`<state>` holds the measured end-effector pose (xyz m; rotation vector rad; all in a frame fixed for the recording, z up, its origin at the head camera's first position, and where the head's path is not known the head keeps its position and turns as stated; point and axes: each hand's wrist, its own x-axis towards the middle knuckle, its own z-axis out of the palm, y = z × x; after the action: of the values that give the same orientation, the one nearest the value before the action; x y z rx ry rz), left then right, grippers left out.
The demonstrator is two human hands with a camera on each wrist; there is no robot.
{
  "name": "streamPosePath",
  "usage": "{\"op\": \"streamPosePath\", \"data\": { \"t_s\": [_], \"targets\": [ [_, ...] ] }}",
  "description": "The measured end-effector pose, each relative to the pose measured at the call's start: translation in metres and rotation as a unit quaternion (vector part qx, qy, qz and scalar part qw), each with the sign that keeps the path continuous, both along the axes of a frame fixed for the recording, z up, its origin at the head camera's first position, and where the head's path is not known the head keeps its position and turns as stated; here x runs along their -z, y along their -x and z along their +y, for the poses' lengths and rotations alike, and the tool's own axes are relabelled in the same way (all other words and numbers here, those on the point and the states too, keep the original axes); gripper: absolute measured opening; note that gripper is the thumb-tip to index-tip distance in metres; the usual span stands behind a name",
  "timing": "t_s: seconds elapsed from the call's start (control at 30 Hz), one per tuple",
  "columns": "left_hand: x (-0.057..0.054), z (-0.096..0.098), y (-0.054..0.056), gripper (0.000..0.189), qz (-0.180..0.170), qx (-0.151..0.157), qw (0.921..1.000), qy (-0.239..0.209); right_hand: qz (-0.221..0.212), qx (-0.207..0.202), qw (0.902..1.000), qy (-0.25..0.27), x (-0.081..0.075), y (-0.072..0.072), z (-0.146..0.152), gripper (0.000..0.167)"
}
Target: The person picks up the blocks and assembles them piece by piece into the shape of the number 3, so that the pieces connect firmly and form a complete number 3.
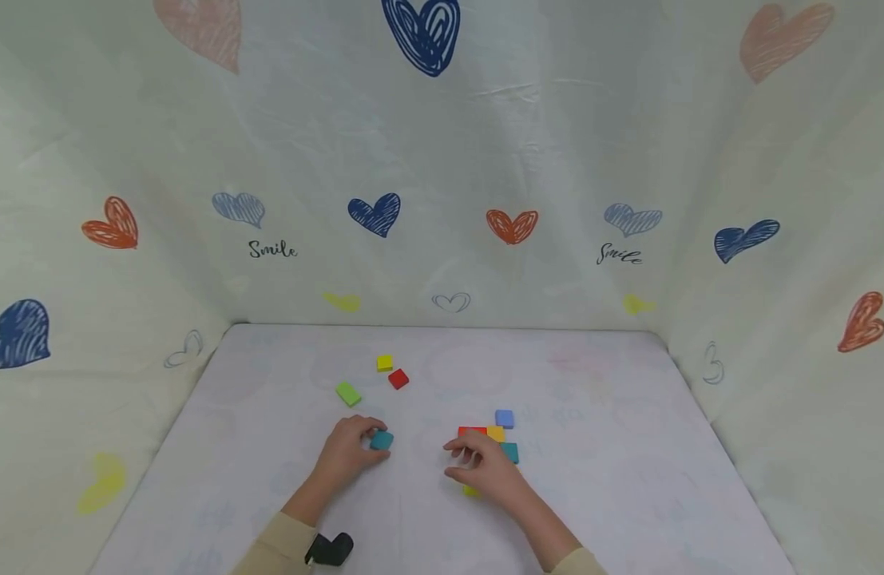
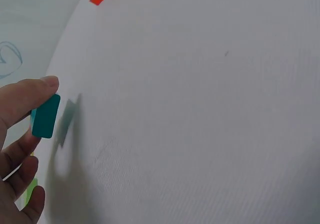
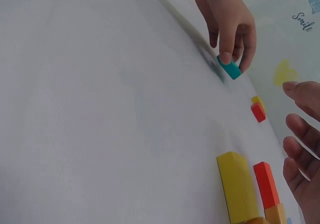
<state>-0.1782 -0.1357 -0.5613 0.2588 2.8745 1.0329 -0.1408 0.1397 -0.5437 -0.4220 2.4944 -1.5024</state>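
Pinching a teal block [image 1: 382, 440] between thumb and fingertips of the left hand [image 1: 346, 450], low and just left of centre in the head view, and apparently holding it clear of the white tabletop [image 1: 628, 479], judging by the separate shadow in the left wrist view. Poising the right hand [image 1: 490, 469] well apart from the left, just right of centre, fingers loosely bent and gripping nothing. Covering part of a cluster with that hand: a red block [image 1: 473, 431] touching an amber block [image 1: 495, 434], a second teal block [image 1: 509, 453] just below, a blue block [image 1: 505, 418] at upper right, a long yellow block [image 3: 239, 186] mostly hidden. Facing a small yellow block [image 1: 385, 363], a small red block [image 1: 398, 378] and a green block [image 1: 349, 394] above the left hand. Probably risking a slip by pinching with fingertips only; perhaps risking nudging the cluster askew by dropping the right hand too low, or misjudging a gap by hiding the cluster's middle.
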Motion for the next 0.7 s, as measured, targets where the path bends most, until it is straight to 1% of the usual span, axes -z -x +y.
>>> {"op": "streamPosePath", "data": {
  "t_s": [0.13,0.23,0.37,0.5,0.7],
  "targets": [
    [-0.001,0.014,-0.004,0.033,-0.005,0.022,0.9997,0.002,0.011,0.019,0.9997,-0.005,0.001,-0.006,0.011,0.027],
    [-0.004,0.023,-0.008,0.033,-0.008,0.036,0.9993,0.005,0.023,0.033,0.9991,-0.012,0.001,-0.009,0.018,0.027],
    [-0.008,0.034,-0.012,0.035,-0.014,0.055,0.9984,0.006,0.016,0.053,0.9982,-0.025,0.003,-0.015,0.027,0.028],
    [-0.007,0.046,-0.016,0.036,-0.019,0.071,0.9972,0.011,0.005,0.069,0.9973,-0.026,0.006,-0.020,0.033,0.029],
    [-0.001,0.067,-0.022,0.037,-0.036,0.097,0.9945,0.013,-0.002,0.092,0.9957,-0.004,0.013,-0.030,0.037,0.028]
  ]
}}
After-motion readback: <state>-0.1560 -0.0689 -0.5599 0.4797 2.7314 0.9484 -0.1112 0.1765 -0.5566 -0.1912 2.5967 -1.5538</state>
